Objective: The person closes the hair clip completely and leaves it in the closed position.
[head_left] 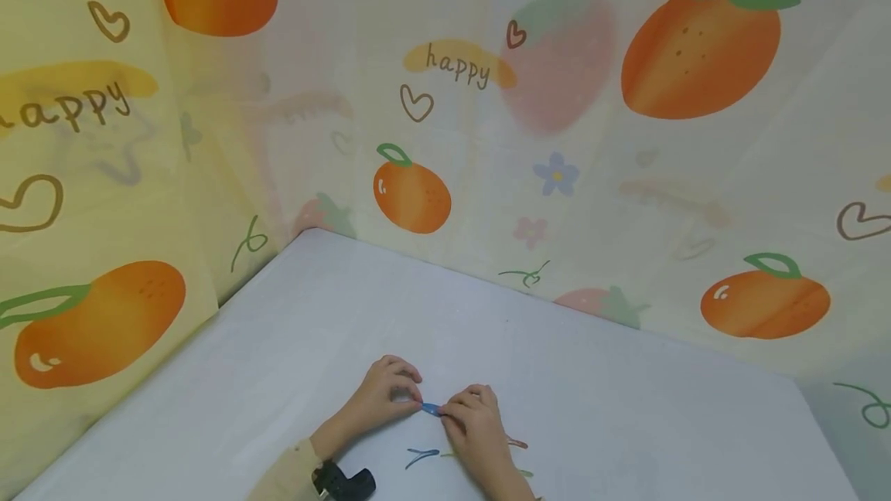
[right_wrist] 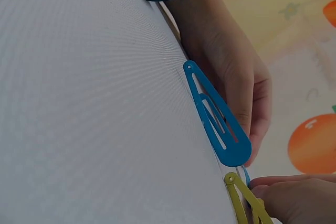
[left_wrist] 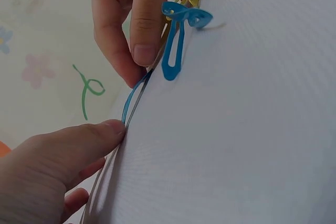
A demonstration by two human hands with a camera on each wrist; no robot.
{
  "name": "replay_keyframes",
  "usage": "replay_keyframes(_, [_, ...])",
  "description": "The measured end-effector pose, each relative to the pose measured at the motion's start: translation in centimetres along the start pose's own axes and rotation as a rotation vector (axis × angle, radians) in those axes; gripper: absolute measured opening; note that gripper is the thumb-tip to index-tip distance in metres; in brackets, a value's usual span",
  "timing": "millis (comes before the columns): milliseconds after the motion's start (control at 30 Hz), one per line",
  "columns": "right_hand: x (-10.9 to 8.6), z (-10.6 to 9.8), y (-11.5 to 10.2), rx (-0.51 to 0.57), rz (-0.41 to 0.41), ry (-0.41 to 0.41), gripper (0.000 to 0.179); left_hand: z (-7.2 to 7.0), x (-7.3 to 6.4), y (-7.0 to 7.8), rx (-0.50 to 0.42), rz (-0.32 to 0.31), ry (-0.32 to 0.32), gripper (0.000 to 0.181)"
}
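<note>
In the head view, my left hand (head_left: 386, 389) and right hand (head_left: 476, 424) meet over the white table, each pinching one end of a blue snap hair clip (head_left: 431, 409). Seen from the left wrist, this clip (left_wrist: 128, 99) is nearly edge-on between the left thumb and the right fingertips. A second blue hair clip (head_left: 421, 454) lies spread on the table, nearer the body; the right wrist view shows its wide, rounded end (right_wrist: 233, 153). Yellow clips (right_wrist: 239, 195) lie beside it, partly hidden by the right hand in the head view.
An orange-red clip (head_left: 517, 443) pokes out to the right of the right hand. A black wrist camera (head_left: 344, 482) sits on the left wrist. Fruit-printed cloth walls (head_left: 473, 199) rise along the far and left edges of the white table (head_left: 313, 308).
</note>
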State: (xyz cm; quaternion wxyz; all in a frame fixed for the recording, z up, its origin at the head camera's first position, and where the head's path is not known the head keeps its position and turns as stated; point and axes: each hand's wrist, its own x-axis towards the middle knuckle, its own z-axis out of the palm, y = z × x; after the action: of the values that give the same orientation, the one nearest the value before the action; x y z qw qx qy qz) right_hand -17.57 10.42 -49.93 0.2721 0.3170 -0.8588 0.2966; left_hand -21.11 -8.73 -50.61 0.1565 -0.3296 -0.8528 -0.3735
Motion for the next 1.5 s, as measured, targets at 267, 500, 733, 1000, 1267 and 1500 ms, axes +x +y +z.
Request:
replay_keyframes(267, [0.4, -0.5, 0.1, 0.02, -0.011, 0.155, 0.01, 0.2, -0.1, -0.3, -0.002, -0.012, -0.004, 0.009])
replay_keyframes(500, [-0.3, -2.1, 1.0, -0.005, 0.049, 0.228, 0.012, 0.6, -0.9, -0.1, -0.003, -0.075, -0.02, 0.008])
replay_keyframes(733, [-1.8, -3.2, 1.2, -0.048, 0.154, 0.1, 0.014, 0.8, -1.5, -0.3, 0.009, -0.078, -0.005, 0.01])
replay_keyframes(1000, [-1.7, -3.3, 1.8, -0.104, 0.135, 0.081, 0.013, 0.1, -0.1, 0.0, 0.023, -0.097, -0.015, 0.009])
replay_keyframes(1267, [-1.8, -3.4, 1.6, -0.08, 0.156, 0.073, 0.013, 0.0, 0.0, 0.2, 0.031, -0.055, -0.017, 0.008])
replay_keyframes(1500, [-1.6, -3.5, 1.3, -0.089, 0.156, 0.087, 0.012, 0.0, 0.3, 0.2, -0.027, 0.013, 0.073, 0.01])
